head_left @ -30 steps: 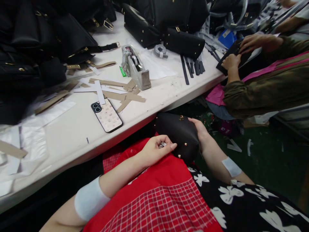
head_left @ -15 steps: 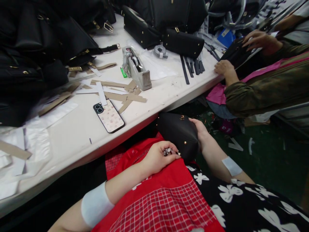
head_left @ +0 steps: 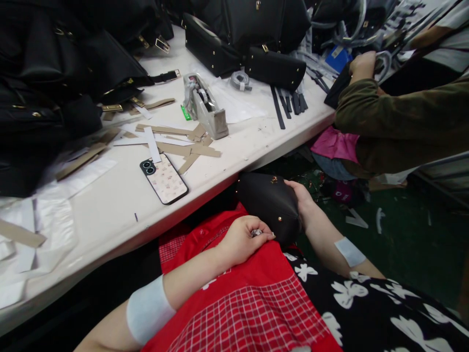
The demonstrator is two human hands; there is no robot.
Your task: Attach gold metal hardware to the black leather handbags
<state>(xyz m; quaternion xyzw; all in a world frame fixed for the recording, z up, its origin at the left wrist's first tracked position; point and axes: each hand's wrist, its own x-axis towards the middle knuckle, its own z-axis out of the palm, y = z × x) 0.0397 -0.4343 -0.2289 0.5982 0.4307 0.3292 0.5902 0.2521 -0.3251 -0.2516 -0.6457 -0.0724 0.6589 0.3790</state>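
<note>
A small black leather bag (head_left: 266, 201) with gold studs rests on my lap below the table edge. My right hand (head_left: 302, 196) cups its far side, fingers wrapped on it. My left hand (head_left: 244, 238) lies on the red cloth (head_left: 234, 293) right beside the bag, fingers curled around a little cluster of small shiny metal pieces (head_left: 256, 232).
The white table (head_left: 110, 200) carries a phone (head_left: 163, 179) face down, a tape dispenser (head_left: 205, 105), cardboard strips (head_left: 183, 146), black straps (head_left: 289, 103) and piles of black bags (head_left: 54, 73). A person in an olive sleeve (head_left: 399, 127) works at the right end.
My left hand slid a little down and right along the red cloth, staying closed on the metal pieces. The other person's hands moved up and away from the table edge.
</note>
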